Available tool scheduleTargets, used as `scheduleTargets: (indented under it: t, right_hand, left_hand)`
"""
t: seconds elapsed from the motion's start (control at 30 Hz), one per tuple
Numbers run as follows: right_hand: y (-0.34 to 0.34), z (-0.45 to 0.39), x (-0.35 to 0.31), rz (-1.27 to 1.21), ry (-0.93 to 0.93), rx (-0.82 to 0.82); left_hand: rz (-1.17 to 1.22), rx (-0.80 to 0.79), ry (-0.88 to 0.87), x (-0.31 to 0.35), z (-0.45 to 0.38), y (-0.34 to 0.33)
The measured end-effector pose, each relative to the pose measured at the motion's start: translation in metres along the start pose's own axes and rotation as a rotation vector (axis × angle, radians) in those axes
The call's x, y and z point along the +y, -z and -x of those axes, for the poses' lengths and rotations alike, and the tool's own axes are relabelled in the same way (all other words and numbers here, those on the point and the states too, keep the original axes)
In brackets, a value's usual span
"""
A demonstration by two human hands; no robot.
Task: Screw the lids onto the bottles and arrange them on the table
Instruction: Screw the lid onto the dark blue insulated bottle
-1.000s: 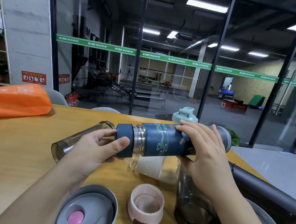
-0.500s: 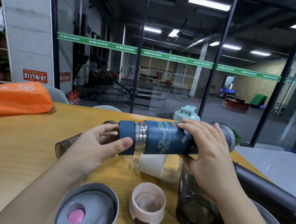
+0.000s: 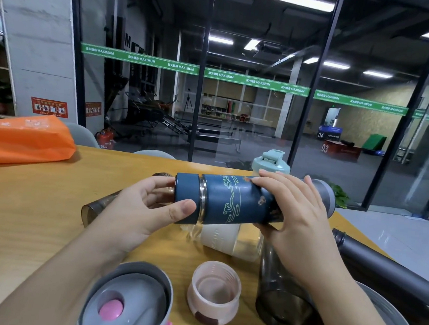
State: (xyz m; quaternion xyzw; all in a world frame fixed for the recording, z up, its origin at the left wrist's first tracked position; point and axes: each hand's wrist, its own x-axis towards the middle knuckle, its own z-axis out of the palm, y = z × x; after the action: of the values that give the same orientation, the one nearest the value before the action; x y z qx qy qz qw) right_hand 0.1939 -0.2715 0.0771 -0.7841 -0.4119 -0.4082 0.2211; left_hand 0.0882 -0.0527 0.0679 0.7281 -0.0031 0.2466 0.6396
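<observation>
While both hands grip blue bottle (image 3: 233, 201) midair, table edge (image 3: 355, 228) near right

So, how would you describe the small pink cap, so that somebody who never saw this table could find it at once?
Start at the wooden table and come to its near edge, below the blue bottle that both hands hold sideways. There, between a grey lid with a pink button and a smoky clear bottle, stands the pink cap. It alone is pale pink, with its open threaded side up.
</observation>
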Motion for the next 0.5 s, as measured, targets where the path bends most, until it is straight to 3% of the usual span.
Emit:
scheduleTargets:
  t: [0.37, 0.5]
  right_hand:
    - [0.0014, -0.0003, -0.0005, 0.026, 0.038, 0.0]
    - [0.0007, 0.0003, 0.0007, 0.025, 0.024, 0.004]
  left_hand:
    - [-0.244, 0.043, -0.028, 0.0007, 0.0016, -0.0024]
    - [-0.142, -0.032, -0.071, -0.0019, 0.001, -0.0029]
